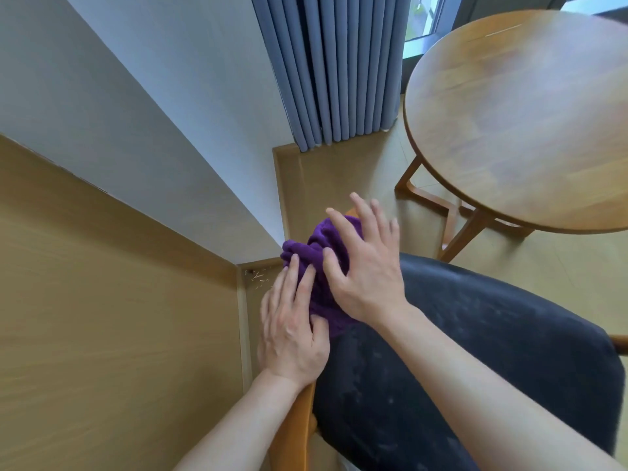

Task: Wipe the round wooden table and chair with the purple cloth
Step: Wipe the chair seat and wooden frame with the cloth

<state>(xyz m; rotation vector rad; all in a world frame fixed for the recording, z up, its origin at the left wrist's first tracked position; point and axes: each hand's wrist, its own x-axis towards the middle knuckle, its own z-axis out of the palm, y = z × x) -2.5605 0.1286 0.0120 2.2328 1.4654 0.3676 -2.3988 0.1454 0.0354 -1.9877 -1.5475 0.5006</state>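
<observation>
The purple cloth is bunched over the left wooden armrest of the chair, which has a dark padded seat and an orange-brown frame. My left hand presses flat on the near end of the cloth, fingers spread. My right hand lies over the far end of the cloth, fingers splayed, its palm on the fabric. The round wooden table stands to the upper right, bare, with its legs showing below the rim.
A tan wooden panel and a white wall close in on the left of the chair. Grey-blue curtains hang at the back beside a window. Small light debris lies in the floor corner.
</observation>
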